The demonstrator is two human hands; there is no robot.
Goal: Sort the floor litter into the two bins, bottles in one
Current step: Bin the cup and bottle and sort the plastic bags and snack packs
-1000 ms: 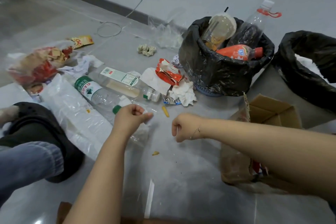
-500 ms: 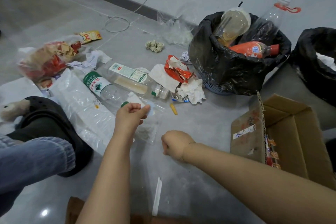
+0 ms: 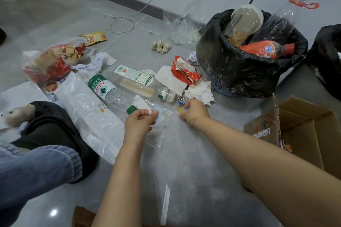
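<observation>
Floor (image 3: pixel 193 162): yellow scrap (image 3: pixel 179 110) beside right grip (image 3: pixel 196 111)

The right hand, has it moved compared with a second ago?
Yes. The right hand has gone forward to the small yellow scrap, nearer the crumpled white tissue than before.

Bare forearms, no sleeves; a thin chain bracelet (image 3: pixel 193 120) circles the right wrist. Blue jeans with a gathered cuff (image 3: pixel 36 167) meet a black perforated clog (image 3: pixel 49 121).
</observation>
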